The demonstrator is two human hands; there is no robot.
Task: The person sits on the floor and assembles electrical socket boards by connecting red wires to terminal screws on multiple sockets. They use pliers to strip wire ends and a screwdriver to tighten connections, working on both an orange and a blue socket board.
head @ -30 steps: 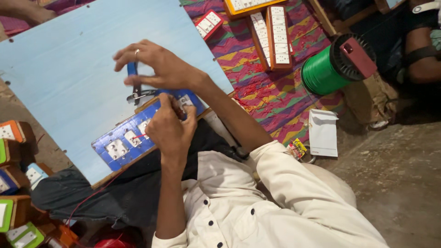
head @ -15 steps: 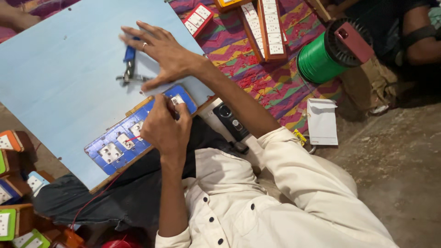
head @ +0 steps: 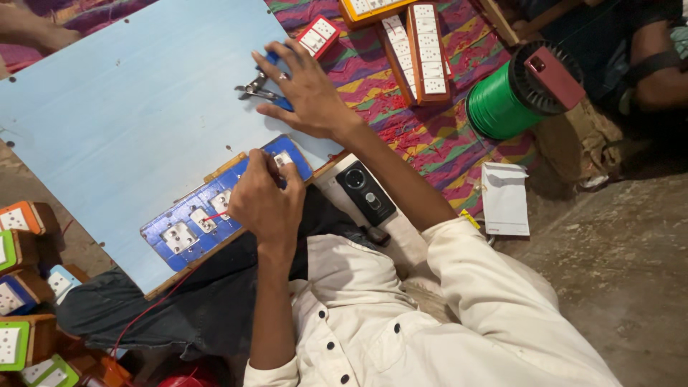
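Observation:
My right hand (head: 304,93) lies palm down on the pale blue board (head: 122,129), fingers spread over blue-handled pliers (head: 259,87) and gripping their handles. My left hand (head: 264,202) is curled tight over the near end of a blue switch panel (head: 188,231) with white sockets on a wooden base. Its fingertips pinch a small thin tool against the end socket (head: 284,158). A short red wire (head: 212,215) pokes out beside its knuckles. What lies under that hand is hidden.
A green wire spool (head: 505,100) and long socket strips (head: 428,50) lie on the patterned cloth (head: 401,129). A black device (head: 365,192) and a white packet (head: 505,198) sit near my lap. Orange and green socket boxes (head: 18,247) pile at left. Another person's arm (head: 656,68) is at top right.
My right hand carried the pliers away from the blue panel, up and to the right across the board. My left hand stayed on the panel's end socket.

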